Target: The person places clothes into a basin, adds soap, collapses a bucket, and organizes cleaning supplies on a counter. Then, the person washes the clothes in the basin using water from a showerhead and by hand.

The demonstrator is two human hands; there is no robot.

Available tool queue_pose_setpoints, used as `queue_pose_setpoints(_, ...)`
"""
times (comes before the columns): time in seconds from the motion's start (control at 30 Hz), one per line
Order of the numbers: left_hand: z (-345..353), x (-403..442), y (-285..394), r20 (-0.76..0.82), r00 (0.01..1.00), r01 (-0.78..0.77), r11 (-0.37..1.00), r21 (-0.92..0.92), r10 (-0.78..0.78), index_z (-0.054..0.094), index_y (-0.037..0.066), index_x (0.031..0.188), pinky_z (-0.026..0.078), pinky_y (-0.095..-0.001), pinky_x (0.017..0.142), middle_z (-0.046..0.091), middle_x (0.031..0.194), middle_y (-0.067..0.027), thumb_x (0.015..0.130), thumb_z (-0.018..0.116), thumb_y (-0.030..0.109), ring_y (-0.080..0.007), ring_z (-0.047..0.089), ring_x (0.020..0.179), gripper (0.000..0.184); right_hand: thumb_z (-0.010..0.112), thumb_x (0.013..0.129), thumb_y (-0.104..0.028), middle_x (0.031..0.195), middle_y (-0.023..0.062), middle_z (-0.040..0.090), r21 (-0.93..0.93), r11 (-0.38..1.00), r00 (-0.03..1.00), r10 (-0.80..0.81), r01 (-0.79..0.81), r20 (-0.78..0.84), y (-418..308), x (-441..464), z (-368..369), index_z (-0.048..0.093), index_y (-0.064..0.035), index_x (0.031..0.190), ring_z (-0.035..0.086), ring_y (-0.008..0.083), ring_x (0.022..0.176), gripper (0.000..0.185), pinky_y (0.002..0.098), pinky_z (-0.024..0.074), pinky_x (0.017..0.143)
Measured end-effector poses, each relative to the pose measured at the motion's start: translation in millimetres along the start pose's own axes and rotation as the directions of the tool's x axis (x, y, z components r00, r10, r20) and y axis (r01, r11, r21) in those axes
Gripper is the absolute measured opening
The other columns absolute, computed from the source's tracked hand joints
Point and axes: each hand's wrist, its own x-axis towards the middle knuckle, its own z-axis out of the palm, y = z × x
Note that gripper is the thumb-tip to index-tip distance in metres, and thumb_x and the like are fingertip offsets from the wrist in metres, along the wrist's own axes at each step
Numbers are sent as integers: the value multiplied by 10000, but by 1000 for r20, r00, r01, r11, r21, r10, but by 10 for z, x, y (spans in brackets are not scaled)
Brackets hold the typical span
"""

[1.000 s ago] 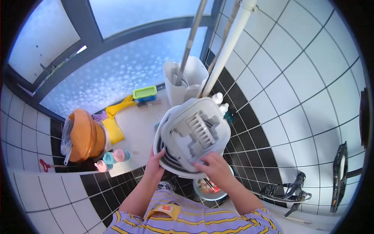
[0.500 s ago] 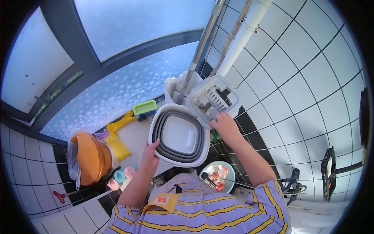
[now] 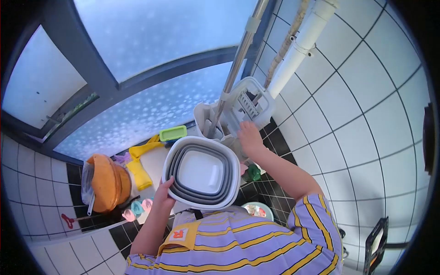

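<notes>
My left hand (image 3: 164,195) grips the left rim of a white and grey collapsible basin (image 3: 201,172), its fingers partly hidden beneath. The basin is tilted toward me and nothing lies in it. To its upper right, my right hand (image 3: 249,137) holds the near edge of a light grey plastic basket (image 3: 236,110) with a slotted insert and small dark items inside. The basket is over the white mop bucket (image 3: 204,119), beside the metal mop pole (image 3: 238,59). Whether it rests on the bucket I cannot tell.
On the left ledge are an orange basin (image 3: 110,183), yellow gloves (image 3: 140,174), a green-rimmed box (image 3: 173,133) and pink and blue bottles (image 3: 137,208). A bowl (image 3: 259,211) and a green bottle (image 3: 253,173) are low down. A white pipe (image 3: 300,55) runs up the tiled wall.
The basket has come off the top of the basin and moved up and right, over toward the mop bucket, in my right hand. The basin has shifted down and left with my left hand.
</notes>
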Motion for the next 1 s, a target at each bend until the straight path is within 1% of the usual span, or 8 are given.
queue_pose_setpoints(0.1, -65, -3, -47, -56, 998, -40, 999, -22, 39, 508, 15, 1296, 506, -447, 978, 612, 1220, -157, 965, 564, 108, -279, 618, 1102, 348, 601, 768, -193, 1098, 101, 589, -341, 932, 954, -16, 122, 299, -102, 213, 43, 725, -76, 935, 487, 256, 1115, 238, 384, 354, 973)
queue_pose_setpoints(0.2, -131, -22, -99, -88, 994, -63, 996, -60, 58, 518, 3, 1281, 507, -447, 973, 625, 1198, -157, 965, 570, 119, -279, 623, 1096, 340, 600, 785, -190, 1159, 94, 593, -376, 893, 918, -92, 247, 385, -164, 366, 128, 743, -89, 994, 453, 247, 1207, 272, 367, 311, 1027)
queue_pose_setpoints(0.4, -135, -145, -216, -173, 982, -97, 985, -143, 72, 530, 4, 1259, 510, -447, 967, 636, 1175, -148, 969, 568, 136, -281, 634, 1073, 320, 603, 775, -171, 1139, 112, 602, -215, 954, 967, -166, 207, 196, -101, 420, 742, 726, -67, 964, 476, 256, 1232, 249, 413, 265, 1129)
queue_pose_setpoints(0.6, -222, -157, -210, -228, 973, -82, 970, -229, 29, 515, 105, 1278, 528, -452, 929, 623, 1176, -83, 933, 620, 93, -243, 627, 1071, 360, 596, 777, -171, 1020, 111, 621, -51, 955, 938, -275, 291, 210, 71, 385, 690, 691, -61, 913, 539, 274, 1153, 199, 456, 193, 1198)
queue_pose_setpoints(0.7, -207, -177, -160, -246, 968, -98, 970, -223, 41, 519, 101, 1262, 531, -446, 924, 627, 1159, -83, 924, 635, 91, -237, 630, 1060, 357, 602, 773, -188, 955, 111, 630, -181, 962, 979, -201, 203, 28, 137, 418, 645, 709, -92, 863, 561, 271, 1102, 170, 457, 229, 1177)
queue_pose_setpoints(0.8, -193, -185, -106, -220, 974, -106, 975, -195, 62, 527, 62, 1247, 523, -439, 939, 632, 1154, -106, 937, 618, 104, -249, 632, 1057, 326, 615, 778, -162, 893, 66, 637, -145, 976, 983, -149, 165, 111, 298, 424, 506, 718, -150, 736, 574, 234, 1091, 112, 450, 248, 1165)
queue_pose_setpoints(0.9, -259, -106, -58, -187, 979, -121, 973, -198, 84, 539, -17, 1235, 505, -422, 971, 642, 1161, -149, 972, 568, 137, -274, 636, 1063, 306, 623, 754, -170, 868, 51, 608, 84, 975, 976, -211, 205, 62, 456, 419, 428, 723, -182, 720, 576, 229, 1009, 107, 445, 311, 1110)
queue_pose_setpoints(1.0, -184, -173, 20, -133, 983, -148, 976, -160, 127, 537, -25, 1231, 508, -422, 966, 644, 1161, -150, 973, 565, 134, -276, 636, 1073, 305, 635, 743, -159, 855, 34, 601, 137, 964, 971, -234, 227, 40, 442, 381, 384, 724, -200, 727, 577, 224, 995, 99, 444, 323, 1099)
